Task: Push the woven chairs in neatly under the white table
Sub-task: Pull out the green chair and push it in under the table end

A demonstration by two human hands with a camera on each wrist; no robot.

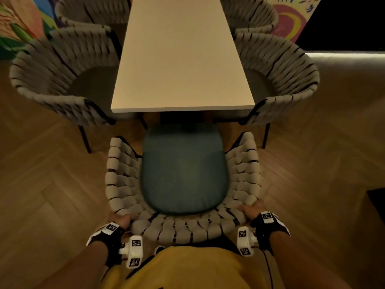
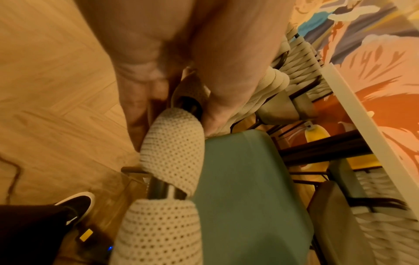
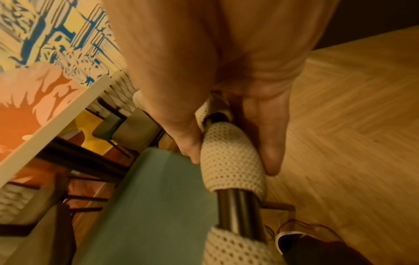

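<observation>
A woven chair (image 1: 125,180) with a teal seat cushion (image 1: 183,170) stands at the near end of the white table (image 1: 181,59), only its front edge under the tabletop. My left hand (image 1: 121,221) grips the left of the chair's curved back rail (image 2: 172,143), thumb inside and fingers outside. My right hand (image 1: 253,209) grips the right of the rail (image 3: 231,154) the same way. In both wrist views the fingers curl round the woven-wrapped metal tube.
Two woven chairs (image 1: 56,76) (image 1: 283,76) sit tucked at the table's long sides, with two more behind them (image 1: 87,13) (image 1: 250,13). The herringbone wood floor (image 1: 52,174) spreads to both sides. A colourful mural (image 1: 18,24) covers the far wall. My shoe (image 2: 77,206) is behind the chair.
</observation>
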